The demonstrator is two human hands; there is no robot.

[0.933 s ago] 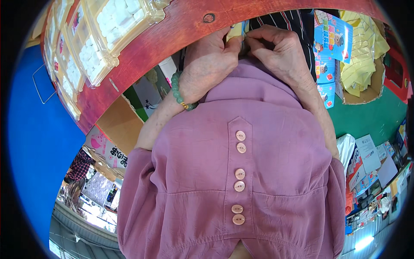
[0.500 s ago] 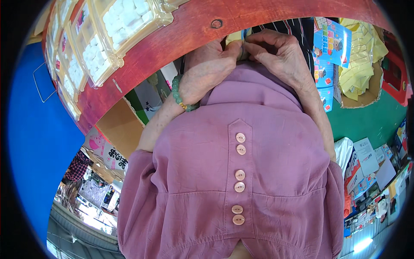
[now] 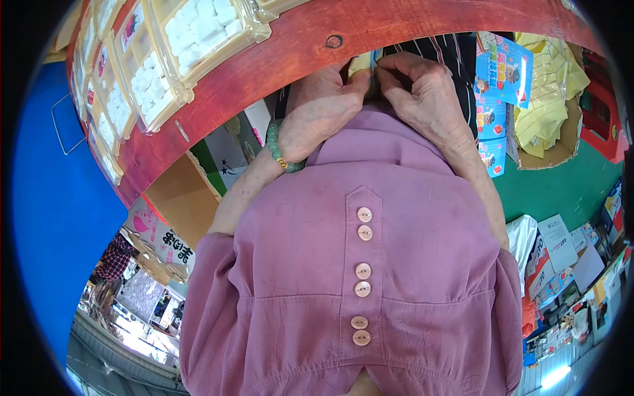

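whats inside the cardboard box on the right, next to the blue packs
The cardboard box holds what look like yellow striped wrappers, heaped together. They cover the bottom, so anything beneath them can't be seen.

Reddish table (image 3: 284,63) (wood-grained); plastic trays (image 3: 140,47) atop

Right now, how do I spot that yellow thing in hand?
Find the curved red tabletop along the top. Below its edge, the yellow piece peeks beside the left hand. Only a little shows, unlike the heaped yellow packets at right.
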